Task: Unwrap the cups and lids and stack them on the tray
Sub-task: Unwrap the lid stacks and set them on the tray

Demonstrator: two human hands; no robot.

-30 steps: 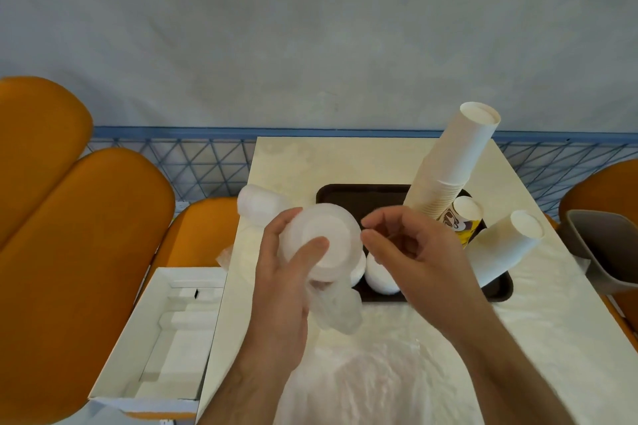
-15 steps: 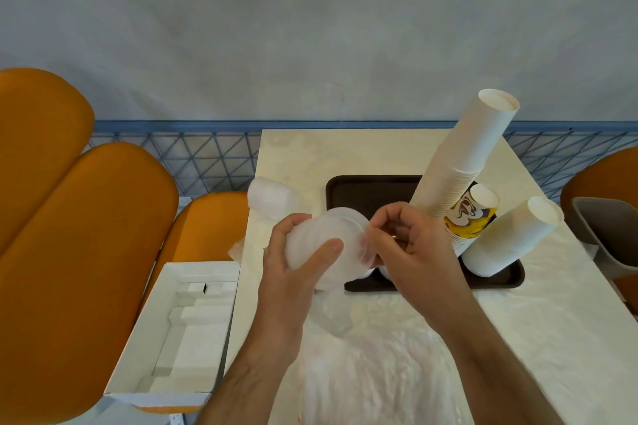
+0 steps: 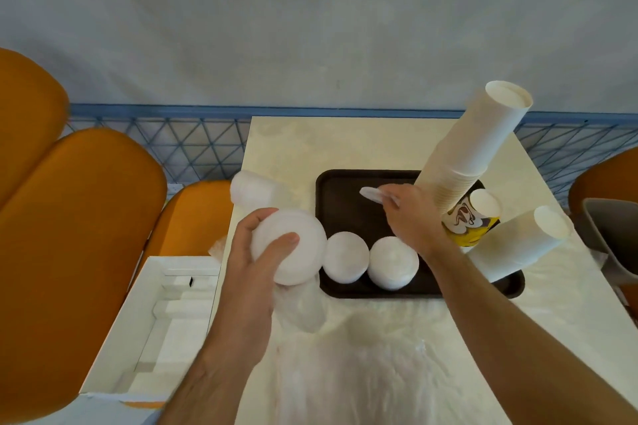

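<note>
The fingers [image 3: 388, 198] of the right hand [image 3: 411, 217] are pinching a single thin translucent plastic lid [image 3: 371, 193] by its edge, and I am watching them hold it over the bare far part of the dark brown rectangular tray [image 3: 345, 190]. The left hand [image 3: 257, 252] is curling its thumb and fingers round a white stack of plastic lids [image 3: 290, 247], which is trailing a loose clear wrapper [image 3: 300, 307] just below the palm. Nearer than the right fingers, two short white lid stacks [image 3: 369, 260] are sitting on the tray; beyond the knuckles a tall leaning column of white paper cups [image 3: 473, 148] is resting. I am judging the lid featherlight, flexible and slick, so an edge pinch suits it, while the stack wants a full wrap or it may fan apart. Half a second ago both hands were together at the stack, right fingers picking at its rim; now the right one has carried a lid away toward the tray.
</note>
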